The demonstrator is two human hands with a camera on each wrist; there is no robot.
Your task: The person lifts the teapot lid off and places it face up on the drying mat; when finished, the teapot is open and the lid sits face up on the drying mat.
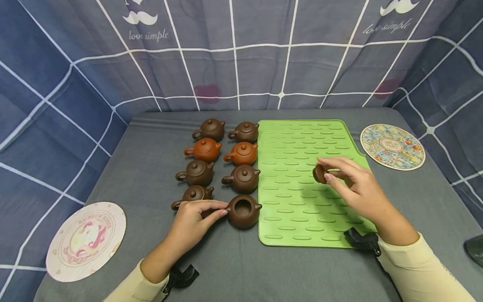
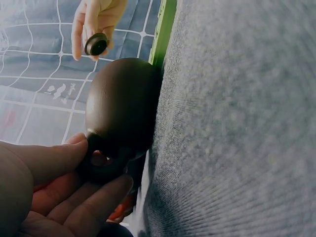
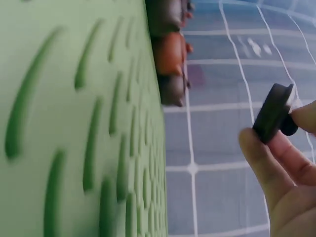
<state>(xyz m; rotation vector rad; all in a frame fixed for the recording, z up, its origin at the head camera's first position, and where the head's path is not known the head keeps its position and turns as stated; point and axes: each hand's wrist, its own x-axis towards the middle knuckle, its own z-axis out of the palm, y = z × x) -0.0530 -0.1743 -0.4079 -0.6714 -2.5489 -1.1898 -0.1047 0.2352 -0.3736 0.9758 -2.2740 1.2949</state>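
My left hand (image 1: pixel 194 220) pinches the handle of a dark brown teapot (image 1: pixel 244 218) whose round mouth is uncovered. In the left wrist view the teapot (image 2: pixel 121 103) sits on the grey cloth, thumb and fingers at its loop handle (image 2: pixel 103 170). Over the green mat (image 1: pixel 279 226), my right hand (image 1: pixel 356 184) holds a small dark teapot lid (image 1: pixel 319 173) by its edge and knob. The right wrist view shows this lid (image 3: pixel 273 111) tilted between thumb and fingers, above the mat surface. Behind the left hand, another brown teapot (image 1: pixel 197 193) is partly hidden.
Two columns of lidded teapots, dark brown and orange (image 1: pixel 241 153), stand left of the mat, spouts pointing right. A round pink-and-white placemat (image 1: pixel 86 241) lies at the left, a colourful round one (image 1: pixel 392 147) at the right. A dark object (image 1: pixel 474 248) stands at the right edge.
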